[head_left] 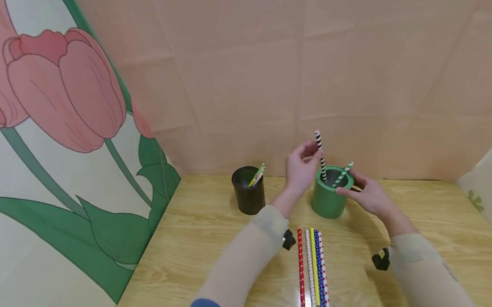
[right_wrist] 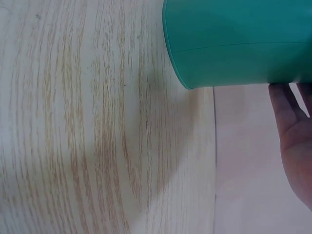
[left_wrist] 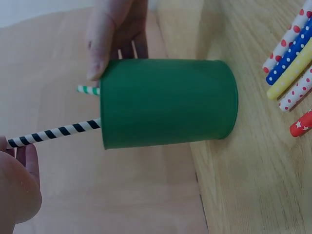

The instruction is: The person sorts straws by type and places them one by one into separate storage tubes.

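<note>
My left hand [head_left: 301,172] pinches the upper part of a black-and-white striped paper straw [head_left: 320,152]. The straw's lower end is inside the mouth of a green cup [head_left: 329,202], which stands upright on the table. At the cup's right side, my right hand [head_left: 371,195] holds it by the rim, thumb at the front and fingers behind. A green-and-white striped straw [head_left: 343,173] leans in the same cup, its top poking out. In the left wrist view the striped straw [left_wrist: 53,132] enters the cup [left_wrist: 168,103] at a slant.
A black cup [head_left: 248,195] with a few straws [head_left: 257,176] leaning in it stands to the left. Several patterned straws [head_left: 314,268], red, white, yellow and blue, lie side by side on the wooden table [head_left: 207,253] in front. A pinkish sheet [head_left: 241,79] hangs behind.
</note>
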`<state>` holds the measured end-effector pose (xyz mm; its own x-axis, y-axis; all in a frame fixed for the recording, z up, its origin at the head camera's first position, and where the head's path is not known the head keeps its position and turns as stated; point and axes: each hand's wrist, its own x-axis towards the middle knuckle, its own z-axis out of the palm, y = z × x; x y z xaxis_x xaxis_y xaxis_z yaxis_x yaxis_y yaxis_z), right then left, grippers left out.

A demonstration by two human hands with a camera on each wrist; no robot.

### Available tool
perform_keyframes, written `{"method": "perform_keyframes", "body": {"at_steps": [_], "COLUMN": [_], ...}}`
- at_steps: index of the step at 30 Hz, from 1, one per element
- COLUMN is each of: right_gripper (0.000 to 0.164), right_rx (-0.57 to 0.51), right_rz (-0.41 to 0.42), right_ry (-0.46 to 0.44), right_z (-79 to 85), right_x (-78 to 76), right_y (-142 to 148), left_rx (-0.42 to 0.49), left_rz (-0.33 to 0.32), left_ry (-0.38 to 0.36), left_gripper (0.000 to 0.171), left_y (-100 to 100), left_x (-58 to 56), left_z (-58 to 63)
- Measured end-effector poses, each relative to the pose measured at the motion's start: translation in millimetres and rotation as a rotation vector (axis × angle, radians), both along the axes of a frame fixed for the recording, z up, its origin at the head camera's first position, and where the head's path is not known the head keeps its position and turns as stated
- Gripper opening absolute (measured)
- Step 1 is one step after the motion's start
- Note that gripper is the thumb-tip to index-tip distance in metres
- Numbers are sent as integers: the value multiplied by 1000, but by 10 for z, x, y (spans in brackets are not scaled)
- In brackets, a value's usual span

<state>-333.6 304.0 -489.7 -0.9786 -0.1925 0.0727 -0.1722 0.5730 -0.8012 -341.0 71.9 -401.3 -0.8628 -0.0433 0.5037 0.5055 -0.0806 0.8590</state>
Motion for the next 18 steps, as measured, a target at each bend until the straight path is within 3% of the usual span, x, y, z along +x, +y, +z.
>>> {"method": "perform_keyframes", "body": {"at_steps": [11,18], "right_gripper": [105,106], "right_rx": [-7,7], "right_rz": [-6,-11], "right_ry": [-7,-2], "right_z": [-31,-37], "right_x": [-19,-23], "right_y": [22,16], "left_rx": [-123,-242], "left_rz": [52,94], "left_ry": [-72,-98], "left_gripper": [20,18], "left_y": [249,308], "left_x": [-35,-89], "left_z": [-216,-342]}}
